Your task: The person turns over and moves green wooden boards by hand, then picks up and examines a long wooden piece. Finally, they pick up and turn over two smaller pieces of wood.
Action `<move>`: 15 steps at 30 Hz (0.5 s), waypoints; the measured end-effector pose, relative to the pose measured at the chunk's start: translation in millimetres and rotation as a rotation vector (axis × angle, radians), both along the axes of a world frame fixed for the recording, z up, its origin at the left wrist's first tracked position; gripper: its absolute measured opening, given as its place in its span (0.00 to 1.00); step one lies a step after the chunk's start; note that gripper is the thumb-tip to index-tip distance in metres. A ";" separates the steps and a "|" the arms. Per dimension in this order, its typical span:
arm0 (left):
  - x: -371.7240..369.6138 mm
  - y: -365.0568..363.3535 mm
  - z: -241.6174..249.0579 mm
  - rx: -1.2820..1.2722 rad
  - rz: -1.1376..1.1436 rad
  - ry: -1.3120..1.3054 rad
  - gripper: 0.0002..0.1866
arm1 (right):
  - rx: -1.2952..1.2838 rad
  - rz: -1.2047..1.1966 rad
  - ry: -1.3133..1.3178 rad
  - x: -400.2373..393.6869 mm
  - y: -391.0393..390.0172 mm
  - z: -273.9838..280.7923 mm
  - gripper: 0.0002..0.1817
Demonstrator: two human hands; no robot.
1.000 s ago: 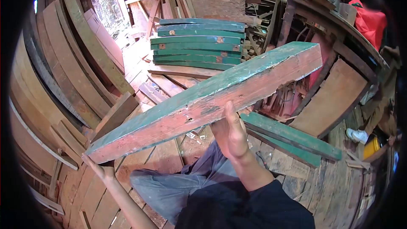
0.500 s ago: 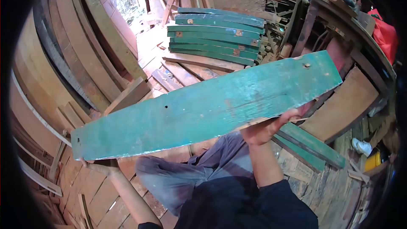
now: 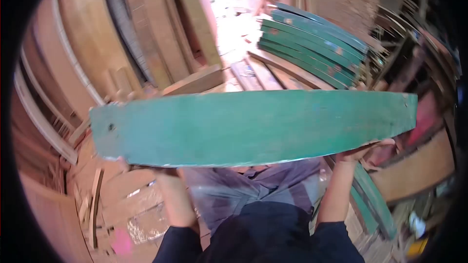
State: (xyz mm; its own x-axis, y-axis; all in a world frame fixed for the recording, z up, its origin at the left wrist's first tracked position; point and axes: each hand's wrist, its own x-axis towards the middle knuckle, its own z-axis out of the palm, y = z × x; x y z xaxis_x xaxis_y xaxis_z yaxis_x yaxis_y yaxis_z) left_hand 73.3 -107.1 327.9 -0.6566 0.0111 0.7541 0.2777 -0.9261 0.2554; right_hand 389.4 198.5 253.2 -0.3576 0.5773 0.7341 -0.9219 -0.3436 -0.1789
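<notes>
I hold the green board (image 3: 253,129) crosswise before me, its broad face toward me. My left hand (image 3: 141,168) grips the lower edge near the left end, fingers mostly hidden by the wood; my right hand (image 3: 360,154) grips the same edge toward the right end. The board blocks my view of the floor (image 3: 114,190) behind it. Beyond is a stack (image 3: 309,44) of green planks; tall planks (image 3: 90,34) line my left, above a loose stick (image 3: 94,207). On my right lie green pieces (image 3: 376,202) beside a brown panel (image 3: 419,168).
</notes>
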 end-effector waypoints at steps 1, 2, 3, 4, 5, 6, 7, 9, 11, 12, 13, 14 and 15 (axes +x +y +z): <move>4.9 1.9 3.3 0.032 -0.016 0.038 0.53 | 0.038 0.076 0.006 2.4 11.3 -10.3 0.54; 8.1 4.8 5.6 0.039 -0.034 0.054 0.53 | 0.051 0.133 0.003 2.3 19.1 -20.6 0.54; 12.1 8.1 5.3 0.029 -0.044 0.049 0.54 | -0.230 -0.035 -0.091 -4.3 19.3 -22.7 0.53; 18.7 9.6 6.1 -0.041 -0.021 -0.027 0.53 | -0.504 -0.204 -0.221 -11.2 19.9 -25.1 0.52; 25.1 11.3 6.7 -0.112 -0.005 -0.102 0.51 | -0.768 -0.392 -0.337 -15.6 19.8 -24.5 0.52; 26.1 8.2 -9.3 -0.139 -0.054 -0.152 0.50 | -0.754 -0.365 -0.363 -21.8 20.0 -29.0 0.50; 27.1 5.1 -25.3 -0.164 -0.103 -0.203 0.48 | -0.743 -0.339 -0.392 -28.5 20.6 -40.3 0.49; 16.7 5.9 -63.7 -0.262 -0.111 -0.253 0.46 | -0.753 -0.352 -0.464 -39.2 23.3 -71.0 0.46; 11.9 8.2 -75.5 -0.385 -0.077 -0.146 0.45 | -0.815 -0.332 -0.526 -47.2 18.1 -88.5 0.43; 14.9 7.5 -74.6 -0.421 -0.047 -0.115 0.46 | -0.863 -0.273 -0.546 -53.6 6.6 -93.2 0.42; 17.5 8.8 -74.7 -0.451 -0.042 -0.092 0.46 | -0.917 -0.215 -0.565 -56.3 -0.7 -100.0 0.40; 19.6 9.9 -75.2 -0.475 -0.039 -0.071 0.47 | -0.899 -0.152 -0.580 -55.8 1.5 -113.2 0.40; 20.5 10.3 -75.7 -0.489 -0.045 -0.056 0.47 | -0.883 -0.089 -0.594 -56.0 6.0 -133.0 0.40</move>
State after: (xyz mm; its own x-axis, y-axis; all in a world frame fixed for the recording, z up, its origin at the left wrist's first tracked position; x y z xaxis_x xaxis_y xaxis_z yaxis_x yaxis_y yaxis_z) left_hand 93.9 -96.8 252.2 -0.6866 0.3841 0.6173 0.2141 -0.7045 0.6766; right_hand 333.3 204.5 120.2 -0.4510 0.8611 -0.2348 -0.7969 -0.5070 -0.3286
